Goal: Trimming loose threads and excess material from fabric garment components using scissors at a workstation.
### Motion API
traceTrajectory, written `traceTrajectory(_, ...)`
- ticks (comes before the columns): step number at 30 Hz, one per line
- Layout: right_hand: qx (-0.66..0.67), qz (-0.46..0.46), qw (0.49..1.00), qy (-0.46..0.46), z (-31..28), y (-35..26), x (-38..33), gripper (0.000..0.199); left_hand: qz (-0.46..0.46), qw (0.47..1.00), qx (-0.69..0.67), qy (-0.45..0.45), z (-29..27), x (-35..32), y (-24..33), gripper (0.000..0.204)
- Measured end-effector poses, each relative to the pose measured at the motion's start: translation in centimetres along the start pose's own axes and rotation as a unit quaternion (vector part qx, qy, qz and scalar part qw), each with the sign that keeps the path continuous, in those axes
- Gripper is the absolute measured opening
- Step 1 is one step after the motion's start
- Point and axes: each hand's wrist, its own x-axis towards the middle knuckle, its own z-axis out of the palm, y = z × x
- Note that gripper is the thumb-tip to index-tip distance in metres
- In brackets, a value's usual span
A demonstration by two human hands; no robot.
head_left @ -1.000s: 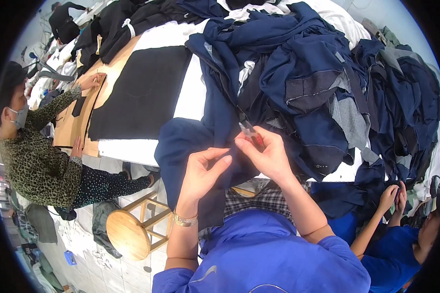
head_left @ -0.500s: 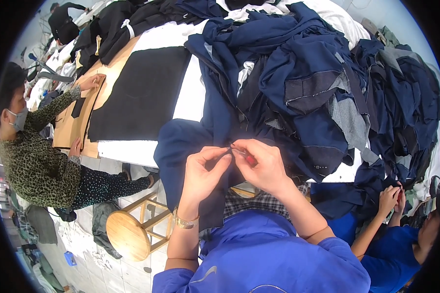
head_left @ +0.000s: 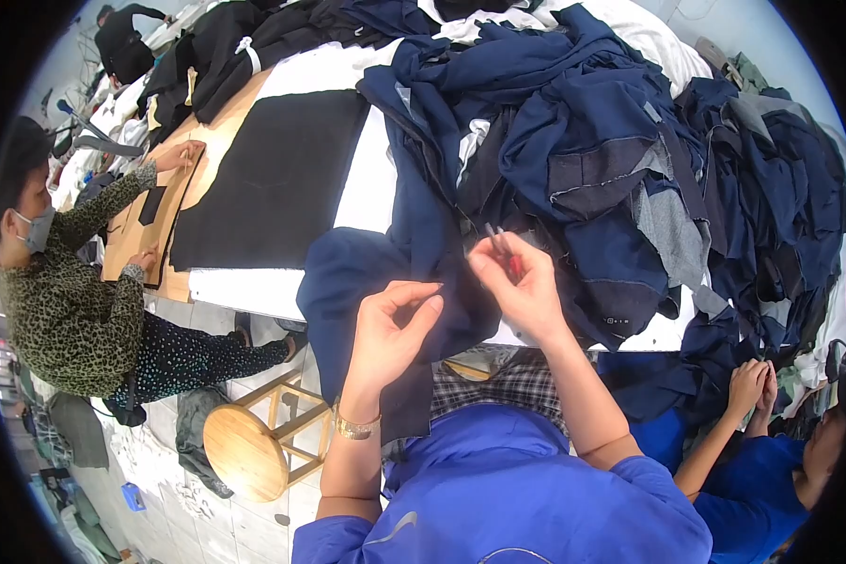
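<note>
Navy cloth point(head_left: 348, 273) drapes over the near table edge and hangs down in front of me. My left hand point(head_left: 395, 324) is over it, thumb and forefinger pinched on a dark bit of the cloth; the exact spot between the fingertips is hard to see. To the right and a little farther off, my right hand point(head_left: 522, 287) is closed around small thread snips point(head_left: 504, 252) with a red part, their two dark blades pointing up and away. The right hand is apart from the left and slightly blurred.
A large heap of navy garments point(head_left: 573, 122) covers the table's middle and right. A black fabric panel point(head_left: 268, 179) lies flat to the left, near a masked co-worker handling brown board point(head_left: 174, 221). Another person's hands point(head_left: 752, 390) work at right. A wooden stool point(head_left: 246, 453) stands at lower left.
My right hand, with the snips, has moved away from my left hand, up and to the right. My left hand has stayed almost in place.
</note>
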Motion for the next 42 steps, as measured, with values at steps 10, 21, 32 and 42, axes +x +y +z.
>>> traceTrajectory(10,-0.098,0.004,0.990,-0.104,0.3,-0.7,0.1,0.012,0.111,0.964,0.208,0.121,0.2,0.0,1.5,0.014)
traceTrajectory(21,-0.279,-0.311,0.908,-0.027,1.7,-2.0,-1.8,0.024,-0.059,0.988,-0.073,0.123,2.1,-4.3,2.5,0.029)
traceTrajectory(32,0.002,-0.107,0.973,-0.206,2.9,-1.8,-5.7,0.019,-0.077,0.903,-0.357,0.227,0.3,-3.9,-0.4,0.004)
traceTrajectory(42,0.217,0.069,0.884,-0.407,5.8,-2.9,0.6,0.026,-0.044,0.983,-0.160,-0.079,-4.4,-5.8,5.1,0.003)
